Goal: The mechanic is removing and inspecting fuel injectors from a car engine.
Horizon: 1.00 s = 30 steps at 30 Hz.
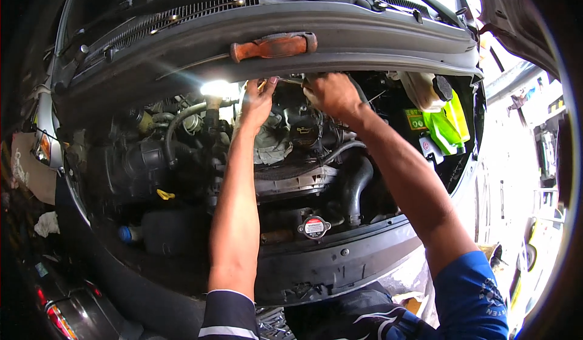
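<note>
Both my arms reach deep into a car's open engine bay (182,176). My left hand (258,102) is at the back of the engine, under the cowl panel (364,30), its fingers pinched on a small part I cannot make out. Just to its right, my right hand (331,94) is closed around something hidden beneath the cowl edge. A screwdriver with an orange handle (273,47) lies on the cowl directly above my hands. A bright lamp (215,88) shines left of my left hand.
A radiator cap (314,226) sits near the front. A yellow dipstick handle (164,194) is at the left. A white reservoir with a black cap (428,90) and a bright green cloth (448,127) are at the right. Black hoses (355,185) cross the engine.
</note>
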Available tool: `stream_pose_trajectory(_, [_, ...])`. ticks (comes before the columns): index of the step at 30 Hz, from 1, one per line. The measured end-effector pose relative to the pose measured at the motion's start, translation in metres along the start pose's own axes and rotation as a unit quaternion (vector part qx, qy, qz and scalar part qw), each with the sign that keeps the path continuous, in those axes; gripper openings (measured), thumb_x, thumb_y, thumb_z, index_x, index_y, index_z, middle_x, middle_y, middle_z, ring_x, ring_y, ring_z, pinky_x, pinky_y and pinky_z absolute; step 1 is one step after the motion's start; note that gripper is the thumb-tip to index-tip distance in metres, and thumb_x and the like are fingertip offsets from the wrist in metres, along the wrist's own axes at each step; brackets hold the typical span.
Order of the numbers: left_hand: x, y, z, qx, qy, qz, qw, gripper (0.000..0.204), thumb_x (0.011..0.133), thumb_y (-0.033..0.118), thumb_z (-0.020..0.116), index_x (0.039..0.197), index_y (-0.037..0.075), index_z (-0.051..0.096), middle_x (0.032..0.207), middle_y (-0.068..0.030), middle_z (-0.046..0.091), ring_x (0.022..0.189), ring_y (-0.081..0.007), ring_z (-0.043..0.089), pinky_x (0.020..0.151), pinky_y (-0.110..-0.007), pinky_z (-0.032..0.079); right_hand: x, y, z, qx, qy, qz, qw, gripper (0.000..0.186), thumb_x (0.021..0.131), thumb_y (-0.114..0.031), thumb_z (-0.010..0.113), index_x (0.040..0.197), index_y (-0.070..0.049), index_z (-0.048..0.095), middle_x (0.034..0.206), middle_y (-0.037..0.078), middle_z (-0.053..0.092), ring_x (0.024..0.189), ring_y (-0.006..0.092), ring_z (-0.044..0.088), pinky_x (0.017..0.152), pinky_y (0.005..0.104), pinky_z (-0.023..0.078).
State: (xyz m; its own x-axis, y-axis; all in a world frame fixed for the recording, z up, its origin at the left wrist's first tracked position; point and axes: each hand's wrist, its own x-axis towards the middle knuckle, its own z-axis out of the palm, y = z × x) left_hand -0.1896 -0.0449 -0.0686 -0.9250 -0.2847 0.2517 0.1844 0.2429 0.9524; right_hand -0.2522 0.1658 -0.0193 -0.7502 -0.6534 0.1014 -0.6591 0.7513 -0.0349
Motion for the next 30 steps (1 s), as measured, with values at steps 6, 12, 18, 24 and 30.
stream_pose_trajectory(6, [-0.001, -0.006, -0.002, 0.011, 0.025, -0.013, 1.0, 0.048, 0.104, 0.031, 0.07, 0.139, -0.001, 0.061, 0.137, -0.0164, 0.067, 0.129, -0.028, 0.059, 0.112, -0.043, 0.042, 0.063, 0.05, 0.004, 0.257, 0.089, -0.067, 0.96, 0.034, 0.096, -0.037, 0.069, 0.115, -0.009, 0.071, 0.112, 0.017, 0.072, 0.103, 0.0313, 0.07, 0.094, 0.0446, 0.057])
stream_pose_trajectory(12, [0.007, -0.02, 0.0, 0.034, 0.038, -0.013, 0.999, 0.031, 0.099, 0.011, 0.073, 0.125, -0.003, 0.066, 0.119, -0.0197, 0.074, 0.108, -0.0313, 0.071, 0.1, -0.044, 0.053, 0.036, 0.023, 0.011, 0.14, 0.131, -0.118, 0.974, 0.049, 0.102, -0.043, 0.063, 0.134, -0.006, 0.063, 0.123, 0.019, 0.069, 0.113, 0.0333, 0.066, 0.103, 0.0463, 0.054])
stream_pose_trajectory(18, [0.002, -0.016, 0.007, 0.081, 0.046, 0.018, 0.995, 0.023, 0.097, -0.004, 0.069, 0.12, -0.004, 0.07, 0.111, -0.018, 0.077, 0.102, -0.0281, 0.073, 0.094, -0.042, 0.056, 0.031, 0.008, -0.003, 0.031, 0.051, -0.156, 0.986, 0.034, 0.089, -0.022, 0.066, 0.116, -0.002, 0.074, 0.106, 0.021, 0.073, 0.098, 0.0396, 0.07, 0.088, 0.0553, 0.056])
stream_pose_trajectory(24, [0.003, -0.015, 0.004, 0.032, 0.062, 0.02, 0.997, 0.02, 0.098, 0.004, 0.072, 0.118, -0.001, 0.072, 0.104, -0.0144, 0.078, 0.091, -0.0227, 0.074, 0.084, -0.04, 0.055, 0.042, -0.008, 0.012, -0.143, 0.388, -0.212, 0.885, 0.023, 0.084, -0.016, 0.067, 0.104, -0.01, 0.076, 0.091, 0.016, 0.073, 0.083, 0.0392, 0.069, 0.077, 0.0532, 0.055])
stream_pose_trajectory(30, [0.002, -0.017, 0.009, 0.017, 0.065, 0.005, 0.998, 0.019, 0.098, 0.004, 0.072, 0.115, -0.002, 0.072, 0.105, -0.0151, 0.079, 0.093, -0.0267, 0.076, 0.083, -0.042, 0.056, 0.053, -0.011, 0.013, -0.078, 0.313, -0.199, 0.925, 0.038, 0.079, -0.014, 0.068, 0.116, -0.005, 0.072, 0.092, 0.021, 0.072, 0.085, 0.0432, 0.069, 0.077, 0.0553, 0.054])
